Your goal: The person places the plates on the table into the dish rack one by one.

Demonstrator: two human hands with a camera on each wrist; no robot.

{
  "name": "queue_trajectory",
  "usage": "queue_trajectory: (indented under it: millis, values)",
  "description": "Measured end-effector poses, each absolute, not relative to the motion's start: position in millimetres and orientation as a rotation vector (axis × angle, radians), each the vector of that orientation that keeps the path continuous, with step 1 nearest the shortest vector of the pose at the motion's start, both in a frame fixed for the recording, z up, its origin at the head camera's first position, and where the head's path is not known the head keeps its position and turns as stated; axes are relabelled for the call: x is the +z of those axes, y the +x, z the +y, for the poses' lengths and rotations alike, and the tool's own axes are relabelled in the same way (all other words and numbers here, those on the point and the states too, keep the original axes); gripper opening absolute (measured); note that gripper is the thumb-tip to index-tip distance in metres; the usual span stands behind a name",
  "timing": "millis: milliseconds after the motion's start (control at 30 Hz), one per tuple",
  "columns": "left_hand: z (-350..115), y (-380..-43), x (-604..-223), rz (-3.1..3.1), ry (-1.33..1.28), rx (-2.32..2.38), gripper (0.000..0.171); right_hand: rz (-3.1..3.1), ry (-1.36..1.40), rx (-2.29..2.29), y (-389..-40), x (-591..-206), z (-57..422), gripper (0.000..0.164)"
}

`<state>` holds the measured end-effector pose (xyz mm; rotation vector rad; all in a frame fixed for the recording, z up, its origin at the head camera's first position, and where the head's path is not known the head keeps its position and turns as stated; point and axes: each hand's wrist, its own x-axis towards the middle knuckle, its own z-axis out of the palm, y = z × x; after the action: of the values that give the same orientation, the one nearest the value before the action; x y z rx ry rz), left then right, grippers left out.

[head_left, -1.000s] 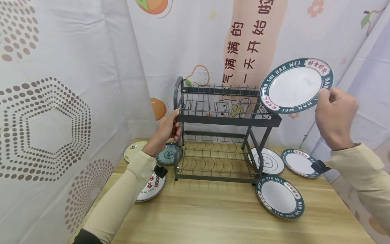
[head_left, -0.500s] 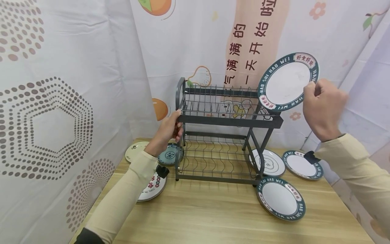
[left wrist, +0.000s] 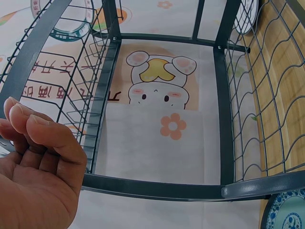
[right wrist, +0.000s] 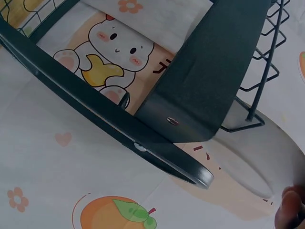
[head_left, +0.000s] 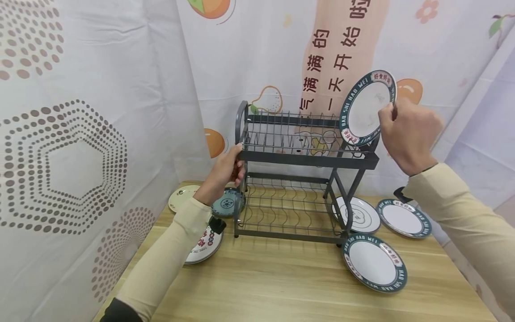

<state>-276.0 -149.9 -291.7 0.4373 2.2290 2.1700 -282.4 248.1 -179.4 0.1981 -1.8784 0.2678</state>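
Observation:
A dark two-tier dish rack (head_left: 306, 159) stands on the wooden table. My left hand (head_left: 225, 172) grips the left front corner of its upper tier; in the left wrist view the fingers (left wrist: 50, 133) curl at the metal bar. My right hand (head_left: 410, 134) pinches the right rim of a white plate (head_left: 366, 109) with a green lettered border. That plate is tilted up over the right end of the upper tier. In the right wrist view the plate's pale underside (right wrist: 281, 148) shows behind the rack's corner, with only fingertips (right wrist: 290, 205) visible at its edge.
Right of the rack lie a green-rimmed plate (head_left: 374, 264), another green-rimmed plate (head_left: 404, 218) and a white plate (head_left: 362, 214). On the left are a pale plate (head_left: 179, 199), a blue plate (head_left: 222, 203) and a red-lettered plate (head_left: 207, 248), partly behind my arm. Printed curtains (head_left: 225, 53) hang behind.
My right hand has moved left with the plate, bringing it over the rack's right end and turning it more edge-on. My left hand keeps its grip on the rack.

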Motion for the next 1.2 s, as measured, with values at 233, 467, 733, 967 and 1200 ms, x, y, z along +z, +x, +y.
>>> queue_trajectory:
  millis: [233,467,733,967,1200]
  values:
    - [-149.1,-275.1,-289.6,2.242,0.422,2.164,0.062,-1.960,0.260,0.172,-292.3,-179.7,240.1,0.032]
    - [-146.5,-276.3,-291.0,2.233,0.423,2.161,0.061,-2.004,0.270,0.174,-296.7,-183.6,240.9,0.031]
    - [-148.0,-278.1,-291.2,2.221,0.417,2.170,0.060,-2.067,0.272,0.184,-298.4,-179.1,245.3,0.032]
    - [-149.5,-278.6,-291.8,2.225,0.428,2.169,0.061,-2.217,0.207,0.229,-295.5,-173.8,254.7,0.037]
    - [-148.8,-278.2,-292.1,2.229,0.434,2.162,0.062,-2.277,0.200,0.263,-293.6,-171.2,259.7,0.037]
